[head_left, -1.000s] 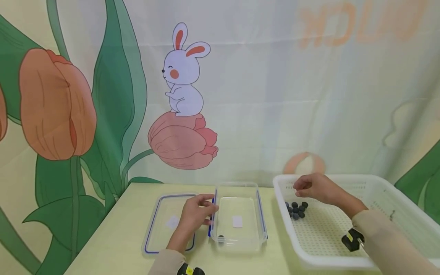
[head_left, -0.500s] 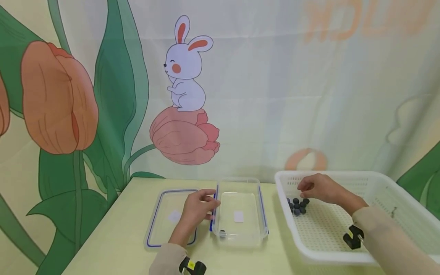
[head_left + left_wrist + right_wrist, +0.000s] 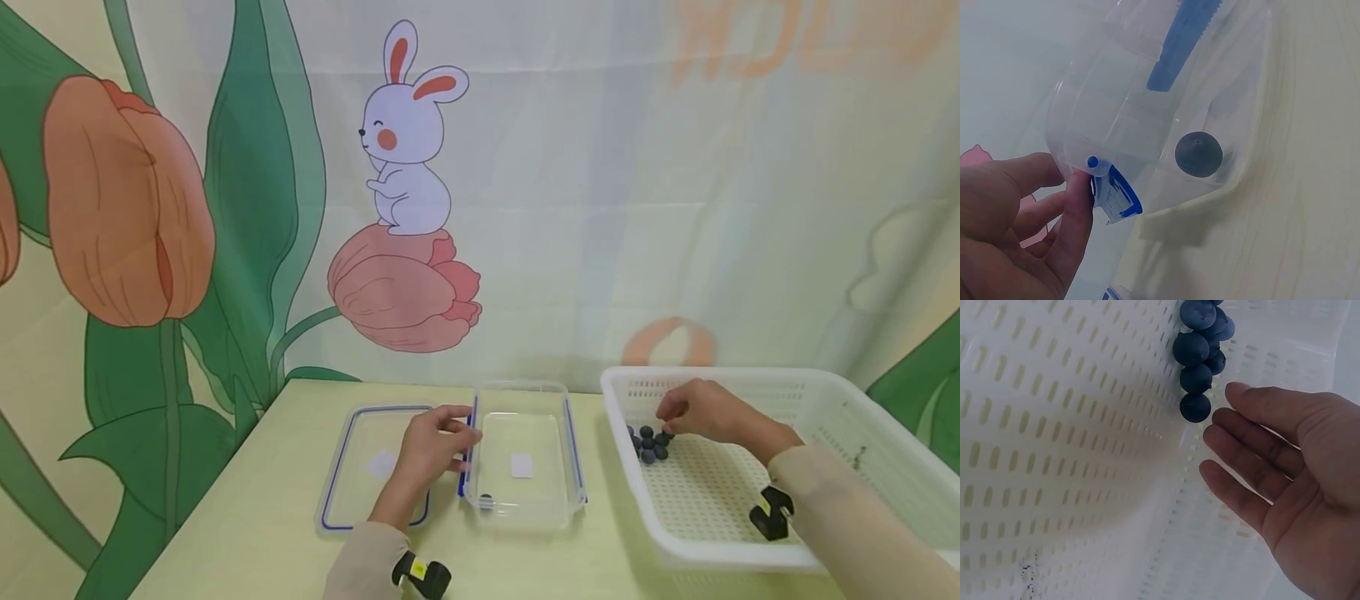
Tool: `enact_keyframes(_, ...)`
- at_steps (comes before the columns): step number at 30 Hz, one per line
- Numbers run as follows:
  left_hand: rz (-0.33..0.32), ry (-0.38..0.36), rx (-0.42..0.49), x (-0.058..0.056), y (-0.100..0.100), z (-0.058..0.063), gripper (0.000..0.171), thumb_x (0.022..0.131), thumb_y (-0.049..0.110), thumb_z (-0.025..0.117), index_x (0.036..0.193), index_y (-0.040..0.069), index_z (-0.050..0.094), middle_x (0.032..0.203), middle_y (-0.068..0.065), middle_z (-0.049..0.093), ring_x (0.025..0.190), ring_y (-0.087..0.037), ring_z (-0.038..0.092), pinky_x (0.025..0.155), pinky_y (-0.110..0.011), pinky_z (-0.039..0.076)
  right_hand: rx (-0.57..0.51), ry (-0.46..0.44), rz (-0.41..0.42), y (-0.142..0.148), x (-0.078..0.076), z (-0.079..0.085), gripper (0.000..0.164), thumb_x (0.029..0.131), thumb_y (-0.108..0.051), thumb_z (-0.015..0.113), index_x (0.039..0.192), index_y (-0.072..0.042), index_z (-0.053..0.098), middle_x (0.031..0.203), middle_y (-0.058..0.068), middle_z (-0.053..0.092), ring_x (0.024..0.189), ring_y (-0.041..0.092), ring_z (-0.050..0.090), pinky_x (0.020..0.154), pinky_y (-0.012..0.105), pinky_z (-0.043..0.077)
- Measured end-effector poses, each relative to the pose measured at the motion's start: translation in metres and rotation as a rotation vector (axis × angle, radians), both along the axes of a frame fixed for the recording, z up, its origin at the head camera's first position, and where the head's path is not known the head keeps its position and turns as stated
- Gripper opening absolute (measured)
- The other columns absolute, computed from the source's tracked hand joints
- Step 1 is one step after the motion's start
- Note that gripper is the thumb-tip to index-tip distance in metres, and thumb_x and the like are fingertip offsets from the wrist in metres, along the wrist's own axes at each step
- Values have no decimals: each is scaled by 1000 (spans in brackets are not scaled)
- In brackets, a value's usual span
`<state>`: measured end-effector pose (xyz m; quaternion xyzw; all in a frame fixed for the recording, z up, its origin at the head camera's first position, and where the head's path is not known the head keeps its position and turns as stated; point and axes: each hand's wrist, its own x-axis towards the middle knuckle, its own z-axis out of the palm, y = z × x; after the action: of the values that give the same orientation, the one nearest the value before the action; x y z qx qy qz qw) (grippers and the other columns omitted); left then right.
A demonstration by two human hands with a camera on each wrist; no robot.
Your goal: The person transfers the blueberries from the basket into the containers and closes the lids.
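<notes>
In the head view, my left hand (image 3: 429, 450) holds the left wall of a clear plastic food container (image 3: 536, 442). The left wrist view shows the fingers and thumb on the wall beside a blue clip (image 3: 1124, 190). A single blueberry (image 3: 1199, 154) lies on the container's floor, in the near left corner. My right hand (image 3: 701, 411) reaches into a white perforated basket (image 3: 712, 500). Its fingers are loosely bent and hold nothing in the right wrist view, the tips just short of the nearest blueberry (image 3: 1195, 407). Several blueberries (image 3: 648, 446) cluster by the basket's left wall.
Left of the container lies its clear lid (image 3: 352, 492) with a blue seal, flat on the pale yellow table (image 3: 247, 517). A printed curtain (image 3: 540, 250) hangs right behind the table's back edge.
My right hand has lowered slightly toward the blueberries and moved a little right. The left hand stays on the container. The head view has tilted slightly, shifting everything up.
</notes>
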<state>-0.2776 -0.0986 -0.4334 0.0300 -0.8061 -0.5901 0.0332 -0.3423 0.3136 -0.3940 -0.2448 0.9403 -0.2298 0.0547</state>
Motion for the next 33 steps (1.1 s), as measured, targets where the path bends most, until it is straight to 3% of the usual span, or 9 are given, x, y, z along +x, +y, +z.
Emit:
enact_keyframes(17, -21, -9, 30, -4, 0, 3, 42, 95, 9, 81, 134, 3, 70, 103, -11, 66, 82, -21, 69, 64, -30, 64, 115, 18, 65, 3, -2, -5, 9, 86, 3, 79, 90, -5, 79, 86, 0, 73, 79, 15, 65, 71, 38, 59)
enact_keyframes(25, -7, -18, 19, -1, 1, 1, 42, 94, 10, 81, 134, 4, 70, 103, -11, 66, 82, -21, 69, 63, -29, 64, 75, 55, 22, -2, 9, 17, 8, 95, -3, 77, 102, 0, 79, 96, 3, 74, 86, 22, 70, 74, 43, 60)
enact_keyframes(33, 4, -18, 8, 0, 0, 0, 43, 94, 11, 82, 134, 5, 71, 103, -10, 65, 83, -21, 69, 63, -29, 64, -43, 124, -39, -17, 25, 44, 15, 98, -8, 75, 111, 1, 76, 101, 4, 75, 92, 25, 72, 77, 43, 60)
